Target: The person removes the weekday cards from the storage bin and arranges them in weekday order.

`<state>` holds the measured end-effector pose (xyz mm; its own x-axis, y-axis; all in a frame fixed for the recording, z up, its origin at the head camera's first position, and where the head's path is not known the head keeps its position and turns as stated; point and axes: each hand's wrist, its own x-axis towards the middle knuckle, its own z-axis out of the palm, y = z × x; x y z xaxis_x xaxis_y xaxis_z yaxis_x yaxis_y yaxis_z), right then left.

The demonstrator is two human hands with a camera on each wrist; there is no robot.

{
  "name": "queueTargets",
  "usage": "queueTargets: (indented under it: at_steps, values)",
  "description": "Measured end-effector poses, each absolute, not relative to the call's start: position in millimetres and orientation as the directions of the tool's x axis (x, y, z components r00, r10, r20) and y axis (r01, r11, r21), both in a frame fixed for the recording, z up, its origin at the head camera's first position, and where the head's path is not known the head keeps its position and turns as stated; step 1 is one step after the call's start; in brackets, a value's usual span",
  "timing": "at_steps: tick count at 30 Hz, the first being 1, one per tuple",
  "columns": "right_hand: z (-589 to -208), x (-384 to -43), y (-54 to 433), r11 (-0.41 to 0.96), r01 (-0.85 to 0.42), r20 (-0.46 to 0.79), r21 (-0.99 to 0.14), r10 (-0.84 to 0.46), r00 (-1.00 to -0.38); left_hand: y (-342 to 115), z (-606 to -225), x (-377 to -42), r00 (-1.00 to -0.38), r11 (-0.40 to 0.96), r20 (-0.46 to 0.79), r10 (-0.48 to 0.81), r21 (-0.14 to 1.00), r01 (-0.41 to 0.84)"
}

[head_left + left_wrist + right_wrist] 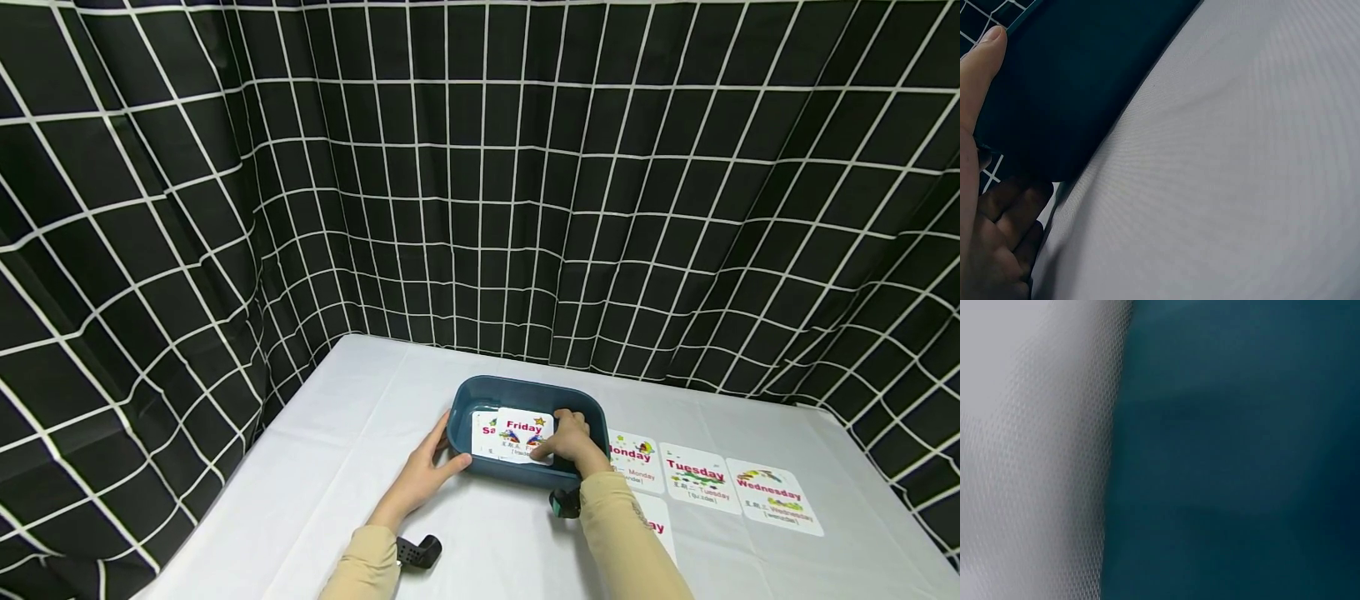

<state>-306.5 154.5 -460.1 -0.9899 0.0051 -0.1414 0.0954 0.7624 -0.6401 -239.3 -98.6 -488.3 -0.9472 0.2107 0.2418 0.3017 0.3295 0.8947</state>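
A dark blue plastic bin (525,477) stands on the white-covered table. My left hand (422,479) grips its left end, thumb near the rim and fingers around the side. In the left wrist view, the thumb (988,53) lies against the dark wall of the bin (1085,75), fingers lower down. My right hand (573,442) reaches inside and holds the Friday card (517,429) by its right edge, thumb on its printed face. Behind that card, a second card (483,433) shows the letters "Sa". Only the outer wall of the bin (1229,456) shows in the right wrist view, the hand out of sight.
To the right lie a Monday card (633,458), a Tuesday card (699,477) and a Wednesday card (776,496) in a row. Another card (656,525) below Monday is partly covered by my right sleeve (622,533). A black gridded curtain (480,208) surrounds the table's far sides.
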Motion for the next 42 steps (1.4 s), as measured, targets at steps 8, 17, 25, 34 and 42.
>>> queueTargets:
  at_steps: [8,17,25,34,42]
  values:
    - [-457.1,-304.4,153.3,0.779,0.096,-0.158,-0.620,-0.004,-0.987,-100.0,-504.3,-249.4,-0.946,0.331,0.249,0.208,0.892,0.307]
    - [-456.9,-305.5,156.9,0.800,0.087,-0.185,-0.594,-0.030,-0.982,-102.9,-518.8,-259.3,-0.947,0.338,0.239,0.213,0.892,0.301]
    - [-450.8,-304.1,158.2,0.809,0.094,-0.209,-0.581,-0.036,-0.977,-101.3,-517.4,-259.2,-0.946,0.340,0.238,0.222,0.890,0.304]
    - [-456.9,-307.8,160.6,0.820,0.072,-0.179,-0.567,-0.037,-0.983,-101.0,-519.8,-259.5,-0.946,0.340,0.236,0.221,0.891,0.302]
    - [-460.1,-306.8,155.1,0.759,0.059,-0.092,-0.648,-0.001,-0.996,-102.5,-515.3,-255.7,-0.950,0.342,0.235,0.205,0.892,0.294]
